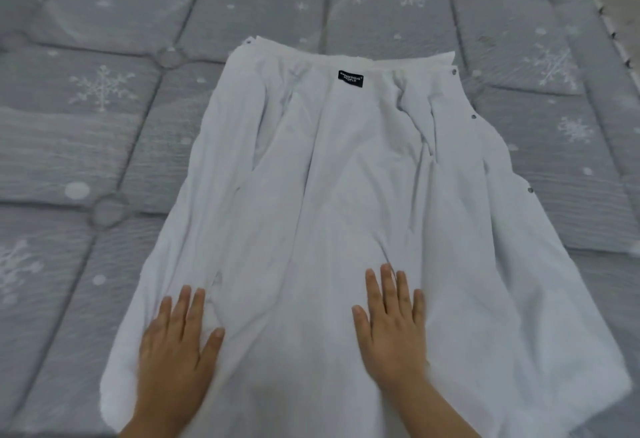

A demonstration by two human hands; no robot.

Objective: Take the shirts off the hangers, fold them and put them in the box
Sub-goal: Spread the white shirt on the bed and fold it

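A white shirt [332, 195] lies spread out on the bed, collar end away from me, with a small black label [350, 78] near the collar and dark snap buttons down its right edge. Wrinkles run through the upper middle of the fabric. My left hand [176, 344] rests flat on the shirt's near left part, fingers spread. My right hand [391, 326] lies flat, palm down, on the near middle of the shirt. Neither hand grips anything. No hanger or box is in view.
The shirt lies on a grey quilted mattress cover [104, 126] printed with white snowflakes. The bed's right edge [616, 32] with a trim runs along the upper right corner.
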